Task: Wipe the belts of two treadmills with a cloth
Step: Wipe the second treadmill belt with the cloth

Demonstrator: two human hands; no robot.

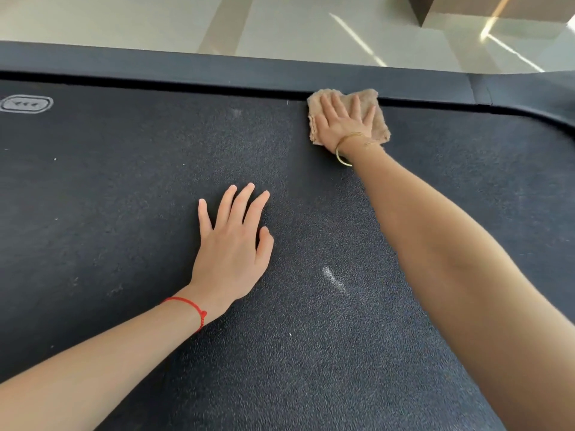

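1. At the far left, a pale arrow mark (26, 104) is showing on the belt (124, 197), with small white specks lying around it. In my judgement these are sitting well apart from the cloth and are risking being skipped if the strokes are not reaching this side.
2. The left hand (231, 244) is lying flat on the belt with straight, slightly spread fingers, holding nothing; a red string (189, 306) is circling its wrist. It seems to be bracing the person's weight. If the belt is free to roll, this leaning could be shifting it underfoot and throwing the person off balance.
3. A short white streak (334, 279) is lying on the belt between the two arms, apart from the cloth. It is likely needing firm rubbing rather than a light pass.
4. The right hand (342, 119) is pressing flat on the tan cloth (378, 119) with straight fingers, not gripping it. The cloth is sitting at the far edge of the belt, touching the dark gap beside the side rail (217, 66). A corner could be catching in that gap, or the cloth could be bunching and slipping out from under the open palm.
5. The gold bangle (343, 150) on the right wrist is hanging close to the belt and could be scraping it.
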